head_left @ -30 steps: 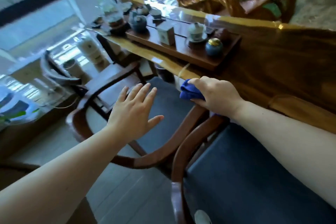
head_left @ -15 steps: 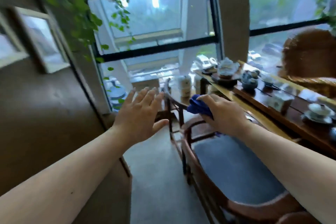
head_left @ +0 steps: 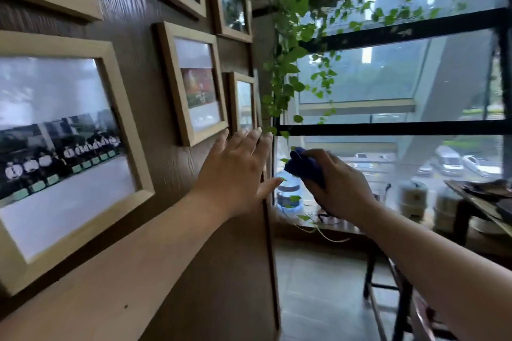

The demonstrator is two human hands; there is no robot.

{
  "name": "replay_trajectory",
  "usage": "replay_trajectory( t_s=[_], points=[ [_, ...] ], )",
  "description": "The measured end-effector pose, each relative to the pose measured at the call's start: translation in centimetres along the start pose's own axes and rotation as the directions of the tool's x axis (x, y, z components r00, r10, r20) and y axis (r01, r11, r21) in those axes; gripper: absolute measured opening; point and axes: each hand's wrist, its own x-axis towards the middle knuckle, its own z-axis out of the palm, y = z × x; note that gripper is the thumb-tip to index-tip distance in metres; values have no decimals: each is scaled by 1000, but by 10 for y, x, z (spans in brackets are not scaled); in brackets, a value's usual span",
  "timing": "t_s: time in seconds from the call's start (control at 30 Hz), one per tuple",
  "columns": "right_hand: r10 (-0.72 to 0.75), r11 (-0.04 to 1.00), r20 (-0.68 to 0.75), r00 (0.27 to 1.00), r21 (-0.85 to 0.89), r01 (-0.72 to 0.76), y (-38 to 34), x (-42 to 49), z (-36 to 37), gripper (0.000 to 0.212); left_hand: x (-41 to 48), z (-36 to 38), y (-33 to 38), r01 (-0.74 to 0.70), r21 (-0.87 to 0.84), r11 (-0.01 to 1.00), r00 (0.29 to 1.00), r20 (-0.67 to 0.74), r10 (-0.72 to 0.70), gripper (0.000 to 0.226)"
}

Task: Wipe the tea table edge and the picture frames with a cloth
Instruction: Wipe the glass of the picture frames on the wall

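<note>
Several light wooden picture frames hang on a dark wood-grain wall on the left. The largest frame [head_left: 122, 108] is at the near left, a middle frame [head_left: 171, 86] sits further along, and a small narrow frame [head_left: 232, 102] hangs by the wall's end. My left hand [head_left: 235, 171] is raised with fingers spread, just below the middle and small frames; whether it touches the wall is unclear. My right hand [head_left: 336, 183] is clenched on a crumpled blue cloth [head_left: 302, 167], held in the air to the right of the wall's edge. Only a corner of the tea table [head_left: 482, 205] shows at far right.
Trailing green vines [head_left: 288, 63] hang beside the wall's end, in front of large black-framed windows [head_left: 388, 127]. A water bottle [head_left: 288, 196] stands on the sill behind my hands. Pale jars [head_left: 412, 199] sit near the table, with grey floor below.
The view has swung left and up from the tea table and chairs to the wall of frames. Both hands have risen with it; the right still grips the blue cloth.
</note>
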Motion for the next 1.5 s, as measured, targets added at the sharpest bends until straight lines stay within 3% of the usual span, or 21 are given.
replay_trajectory(
  t_s=[0.33,0.57,0.8,1.0,1.27,1.37,1.5],
  points=[
    [-69,952,33,997,301,55,67,126,115,44,94,54,-48,103,268,958,985,103,-135,81],
    [-36,868,46,998,496,8,111,195,172,40,176,66,-89,39,493,869,977,164,-136,82],
    [37,744,61,997,664,-69,107,270,199,33,239,72,-124,21,659,752,965,182,-186,85],
    [109,707,-9,994,704,-71,87,323,208,35,275,94,-137,47,679,733,949,199,-245,96],
    [66,704,-78,995,710,9,72,334,231,40,280,116,-145,-21,692,722,947,244,-207,97],
    [40,759,-118,992,650,47,84,336,239,43,282,119,-145,-20,699,715,946,244,-213,95],
    [139,826,-59,989,557,-83,117,347,255,42,281,120,-145,-20,704,710,940,255,-227,101]
  ],
)
